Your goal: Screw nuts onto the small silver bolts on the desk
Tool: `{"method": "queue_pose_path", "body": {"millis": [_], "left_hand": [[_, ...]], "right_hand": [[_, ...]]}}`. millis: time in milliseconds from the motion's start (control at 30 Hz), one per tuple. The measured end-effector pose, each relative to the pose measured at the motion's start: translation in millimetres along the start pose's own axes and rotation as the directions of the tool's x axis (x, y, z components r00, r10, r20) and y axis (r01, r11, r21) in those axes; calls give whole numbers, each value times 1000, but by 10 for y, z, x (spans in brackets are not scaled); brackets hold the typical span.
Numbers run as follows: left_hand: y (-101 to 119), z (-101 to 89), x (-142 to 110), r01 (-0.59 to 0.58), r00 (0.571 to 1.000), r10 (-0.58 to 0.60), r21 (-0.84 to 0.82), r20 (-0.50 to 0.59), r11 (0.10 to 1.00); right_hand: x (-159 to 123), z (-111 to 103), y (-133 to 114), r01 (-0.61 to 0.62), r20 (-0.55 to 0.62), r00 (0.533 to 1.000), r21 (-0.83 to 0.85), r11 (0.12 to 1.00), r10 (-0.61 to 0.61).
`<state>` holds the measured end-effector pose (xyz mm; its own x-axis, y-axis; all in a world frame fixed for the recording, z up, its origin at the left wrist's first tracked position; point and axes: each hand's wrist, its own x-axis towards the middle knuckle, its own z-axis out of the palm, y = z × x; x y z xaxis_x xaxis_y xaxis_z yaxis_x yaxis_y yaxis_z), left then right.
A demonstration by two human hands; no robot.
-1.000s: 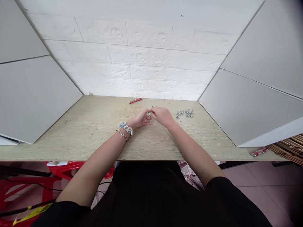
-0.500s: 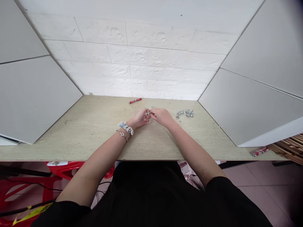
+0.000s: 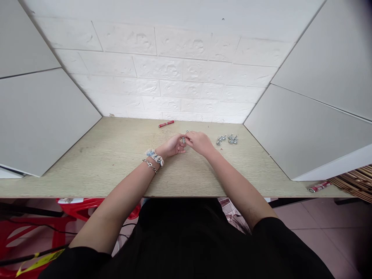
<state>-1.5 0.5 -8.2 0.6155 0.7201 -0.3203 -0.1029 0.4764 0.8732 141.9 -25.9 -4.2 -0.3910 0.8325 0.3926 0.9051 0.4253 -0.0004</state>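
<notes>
My left hand (image 3: 172, 146) and my right hand (image 3: 200, 142) meet at the middle of the wooden table (image 3: 116, 162). Both pinch one small silver bolt (image 3: 183, 139) between their fingertips. The left wrist wears a scrunchie and a chain bracelet (image 3: 151, 166). A tiny metal piece (image 3: 187, 131) lies just behind the fingers. To the right of my right hand sits a cluster of several more silver bolts (image 3: 227, 139).
A red pen-like stick (image 3: 165, 124) lies near the back wall. Grey panels close off both sides of the table. A red-and-silver tube (image 3: 318, 187) and a wicker basket (image 3: 356, 182) sit at the far right. Red plastic stools (image 3: 72, 209) stand under the table.
The fingers have shifted slightly on the small bolt; the hands stay at the same spot on the table.
</notes>
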Motion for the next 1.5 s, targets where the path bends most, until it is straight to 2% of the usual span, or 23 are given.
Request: {"method": "queue_pose_path", "body": {"millis": [400, 633, 1000, 1267, 1500], "left_hand": [[-33, -71, 82, -27, 998, 21, -109, -55, 994], [-34, -63, 73, -27, 999, 23, -85, -47, 996], [-23, -51, 60, -1, 1000, 1, 1, 11, 1000], [-31, -56, 62, -28, 999, 24, -73, -49, 997], [-37, -68, 73, -31, 998, 26, -97, -53, 995]], "right_hand": [[-10, -4, -10, 31, 66, 997, 52, 998, -34], [-12, -8, -12, 38, 64, 997, 44, 998, -41], [0, -9, -15, -32, -16, 999, -21, 999, 32], [-14, -2, -4, 35, 56, 998, 34, 999, -37], [-12, 9, 2, 36, 61, 997, 38, 999, -38]]}}
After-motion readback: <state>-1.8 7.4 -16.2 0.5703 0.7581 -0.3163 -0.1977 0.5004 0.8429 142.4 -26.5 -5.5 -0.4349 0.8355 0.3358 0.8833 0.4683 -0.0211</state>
